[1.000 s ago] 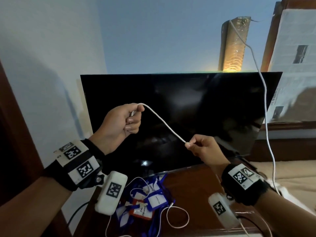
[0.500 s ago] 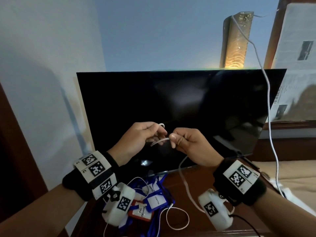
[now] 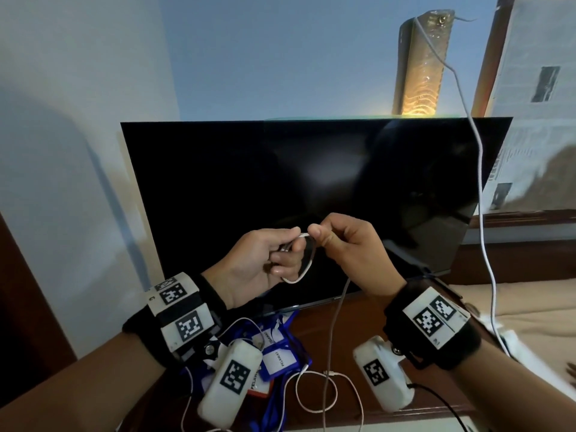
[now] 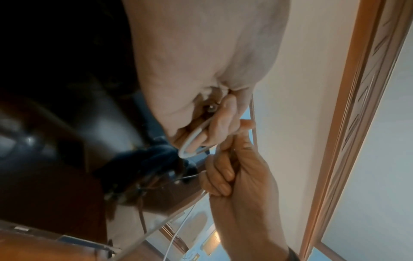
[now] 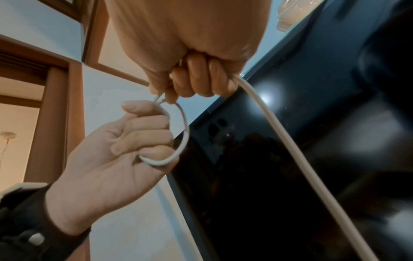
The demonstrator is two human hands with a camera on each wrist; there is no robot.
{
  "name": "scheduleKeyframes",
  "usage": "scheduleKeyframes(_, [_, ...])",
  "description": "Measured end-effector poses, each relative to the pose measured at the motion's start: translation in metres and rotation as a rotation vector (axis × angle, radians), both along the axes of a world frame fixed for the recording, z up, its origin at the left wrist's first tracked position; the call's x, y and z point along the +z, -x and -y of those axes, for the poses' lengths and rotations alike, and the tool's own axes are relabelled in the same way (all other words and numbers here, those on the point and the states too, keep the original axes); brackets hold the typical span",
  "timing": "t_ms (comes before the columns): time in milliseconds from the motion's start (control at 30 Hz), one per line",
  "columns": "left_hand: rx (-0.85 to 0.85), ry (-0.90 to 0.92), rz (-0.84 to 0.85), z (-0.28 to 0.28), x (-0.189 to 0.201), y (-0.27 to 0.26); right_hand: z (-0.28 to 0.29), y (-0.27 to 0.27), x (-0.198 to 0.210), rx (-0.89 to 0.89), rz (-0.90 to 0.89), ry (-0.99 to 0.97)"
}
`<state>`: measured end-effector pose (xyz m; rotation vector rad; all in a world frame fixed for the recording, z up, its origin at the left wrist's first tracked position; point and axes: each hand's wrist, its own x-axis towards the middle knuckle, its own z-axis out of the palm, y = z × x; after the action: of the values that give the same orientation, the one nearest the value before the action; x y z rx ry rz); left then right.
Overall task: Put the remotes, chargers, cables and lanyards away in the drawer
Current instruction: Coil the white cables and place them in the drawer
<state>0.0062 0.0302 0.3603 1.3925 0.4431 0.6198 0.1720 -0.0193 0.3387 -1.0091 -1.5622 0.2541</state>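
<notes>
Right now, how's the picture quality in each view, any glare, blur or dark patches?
Head view: sharp on the hands, soft glare on the TV screen, straight edges bowed by the wide lens. Left wrist view: left half dark and smeared, cable clear. Right wrist view: bright glare spot on the screen, right hand close and soft.

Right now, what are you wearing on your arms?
Each bare arm has a black wristband carrying white blocks printed with black square codes. A rounded white camera pod with a code hangs under each wrist; a black cable leaves the right one.
</notes>
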Motion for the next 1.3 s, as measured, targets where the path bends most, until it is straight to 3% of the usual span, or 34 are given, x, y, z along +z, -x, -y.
scheduleKeyframes(133, [-0.058, 0.151, 0.058, 0.002, 0.004, 0.002, 0.007, 0.001, -0.003, 0.187, -0.092, 0.142])
scheduleKeyframes(333, [0.087, 0.02, -0.002, 0.005, -0.003, 0.002, 0.01, 0.006, 0.003, 0.071, -0.072, 0.129])
scheduleKeyframes(400, [0.064, 0.083, 0.005, 0.007, -0.004, 0.004, 0.011, 0.007, 0.003, 0.051, -0.069, 0.111])
scheduleKeyframes(667, [0.136, 0.238, 0.238, -0.003, 0.001, 0.013, 0.013, 0.001, -0.03, 0.187, -0.272, 0.222])
scheduleKeyframes(800, [0.208, 0.28, 0.431, -0.018, 0.005, 0.03, 0.008, -0.016, -0.055, 0.105, -0.435, 0.27])
scheduleKeyframes(867, [0.275, 0.262, 0.453, -0.025, 0.004, 0.036, 0.005, -0.024, -0.063, -0.014, -0.376, 0.24])
scheduleKeyframes(1033, [0.37, 0.192, 0.439, -0.026, -0.006, 0.034, 0.002, -0.026, -0.065, -0.279, -0.021, 0.181])
scheduleKeyframes(1133, [0.448, 0.148, 0.414, -0.023, -0.008, 0.028, 0.007, -0.015, -0.059, -0.223, 0.166, 0.197])
scheduleKeyframes(1300, [0.474, 0.005, 0.308, -0.013, -0.01, 0.023, 0.025, 0.011, -0.042, 0.08, 0.432, 0.205])
